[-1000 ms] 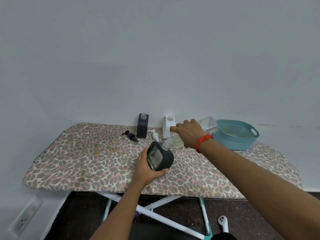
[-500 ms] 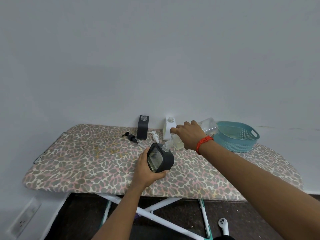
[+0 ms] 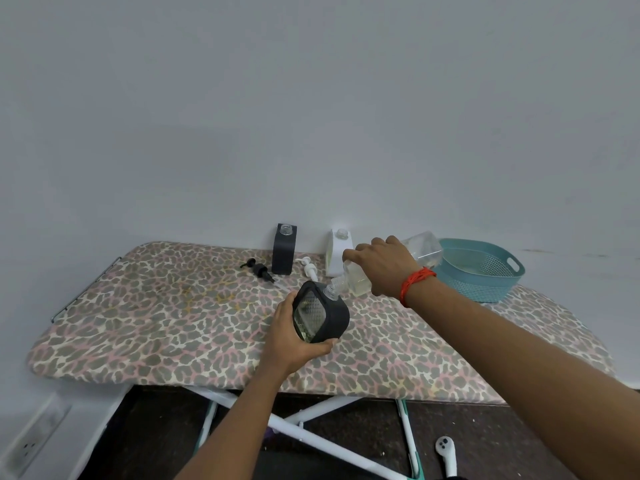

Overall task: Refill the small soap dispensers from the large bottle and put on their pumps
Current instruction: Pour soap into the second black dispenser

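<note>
My left hand (image 3: 292, 337) grips a small black dispenser with a clear textured face (image 3: 320, 317), tilted above the board. My right hand (image 3: 384, 266) holds the large clear bottle (image 3: 422, 249) tipped down to the left, its neck (image 3: 337, 284) meeting the black dispenser's open mouth. Pale yellow liquid sits in the bottle's lower part. At the back stand a second black dispenser (image 3: 284, 249) and a white dispenser (image 3: 337, 252), both without pumps. A black pump (image 3: 258, 268) and a white pump (image 3: 309, 268) lie on the board in front of them.
The leopard-print ironing board (image 3: 173, 306) stands against a grey wall. A teal perforated basket (image 3: 479, 268) sits at its back right, close behind my right wrist. Below are the board's white legs, a dark floor, a white handheld controller (image 3: 445, 455) and a wall socket (image 3: 29, 445).
Both hands keep their hold and the bottle stays tipped into the dispenser. The view has shifted slightly; nothing else has moved.
</note>
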